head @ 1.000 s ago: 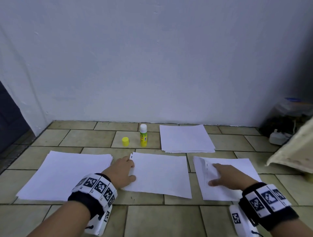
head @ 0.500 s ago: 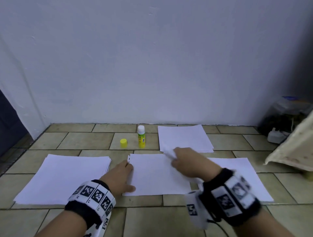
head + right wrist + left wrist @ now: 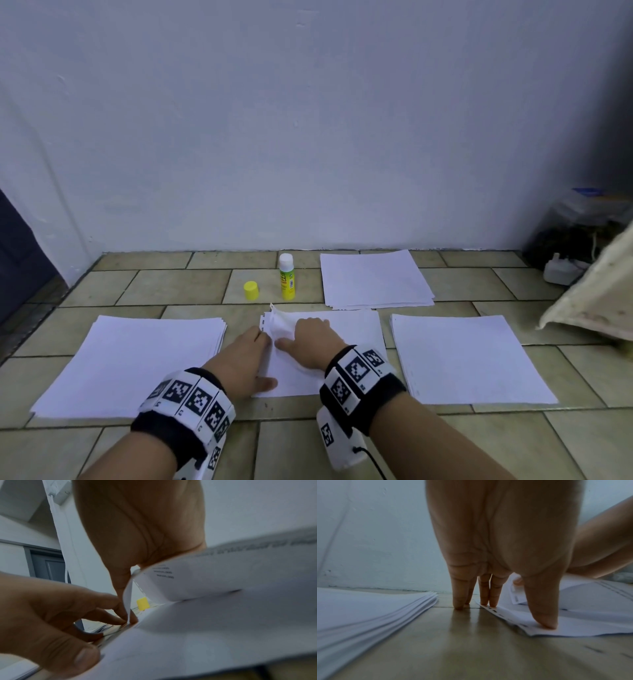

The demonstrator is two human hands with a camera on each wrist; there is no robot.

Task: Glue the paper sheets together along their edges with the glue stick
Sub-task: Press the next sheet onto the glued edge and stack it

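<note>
A white sheet (image 3: 352, 337) lies on the tiled floor in the middle. My left hand (image 3: 255, 356) presses its left edge flat with straight fingers; in the left wrist view the thumb (image 3: 542, 608) bears down on the sheet's perforated margin. My right hand (image 3: 298, 334) pinches a second sheet (image 3: 279, 322) over the first, its corner curling upward beside the left fingertips. In the right wrist view this curled sheet (image 3: 214, 577) shows printed text underneath. The uncapped glue stick (image 3: 286, 275) stands behind, with its yellow cap (image 3: 251, 290) to its left.
Stacks of white paper lie at the left (image 3: 137, 363), the right (image 3: 462, 359) and the back right (image 3: 375, 279). A white wall rises just behind. At the far right are a white plug (image 3: 561, 269), dark clutter and a cream cloth (image 3: 596, 301).
My right hand has carried a sheet from the right stack leftward onto the middle sheet, up to the left hand. The left hand has stayed on the sheet's left edge.
</note>
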